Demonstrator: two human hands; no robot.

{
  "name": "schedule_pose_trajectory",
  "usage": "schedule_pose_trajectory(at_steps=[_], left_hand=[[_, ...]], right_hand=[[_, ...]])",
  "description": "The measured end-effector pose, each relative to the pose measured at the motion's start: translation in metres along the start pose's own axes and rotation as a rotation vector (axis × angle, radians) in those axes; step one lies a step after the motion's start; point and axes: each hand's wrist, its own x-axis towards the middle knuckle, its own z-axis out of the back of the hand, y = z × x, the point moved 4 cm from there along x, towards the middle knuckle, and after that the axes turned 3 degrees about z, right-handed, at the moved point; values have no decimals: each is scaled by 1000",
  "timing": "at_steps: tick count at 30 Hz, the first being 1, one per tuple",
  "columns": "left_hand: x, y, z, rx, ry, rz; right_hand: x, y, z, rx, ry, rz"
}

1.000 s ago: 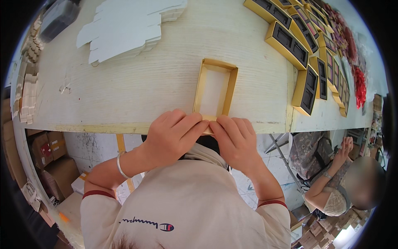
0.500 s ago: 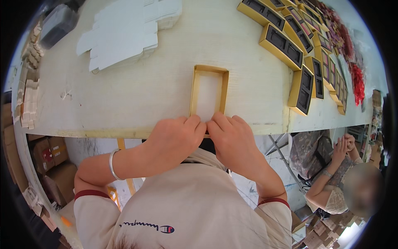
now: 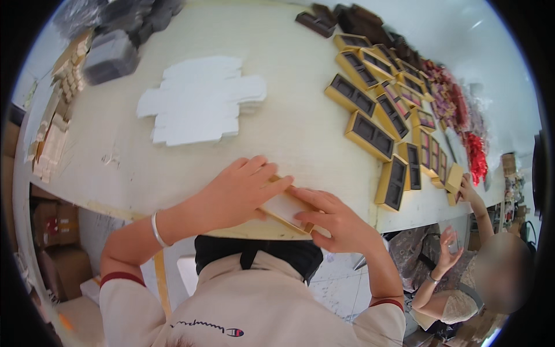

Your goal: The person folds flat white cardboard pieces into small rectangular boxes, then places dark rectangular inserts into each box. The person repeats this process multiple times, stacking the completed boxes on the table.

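A shallow open gold box with a white inner bottom lies turned aslant near the front edge of the table, between my hands. My left hand grips its left end, with fingers reaching over the far wall and the thumb low on the near side. My right hand holds the right end, fingers over the wall and partly inside the box. The hands hide both ends of the box.
A stack of flat white card blanks lies beyond my left hand. Several gold boxes with black inserts spread over the right side. A co-worker's hand touches a gold box there. Grey plastic trays stand far left.
The box has turned from upright in view to slanting. My hands have moved from its near end to its two ends. The co-worker has reached to the table.
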Motion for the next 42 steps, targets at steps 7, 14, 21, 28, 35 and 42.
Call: schedule_pose_trajectory(at_steps=[7,14,21,28,35,42], left_hand=[[0,4,-9,94,-114,159],[-10,22,4,-200,-200,79],[-6,33,-13,-309,-121,45],[-9,36,-14,-386,-120,113],[-10,39,-19,-393,-334,165],[-7,37,-17,-520,-233,217]], right_hand=[[21,-66,86,-468,-433,-25],[158,-219,166,-685,-525,-153],[239,-324,205,-814,-438,-594],[204,-214,202,832,-537,-322],[49,-70,118,752,-211,-641],[34,7,57,-462,59,-52]])
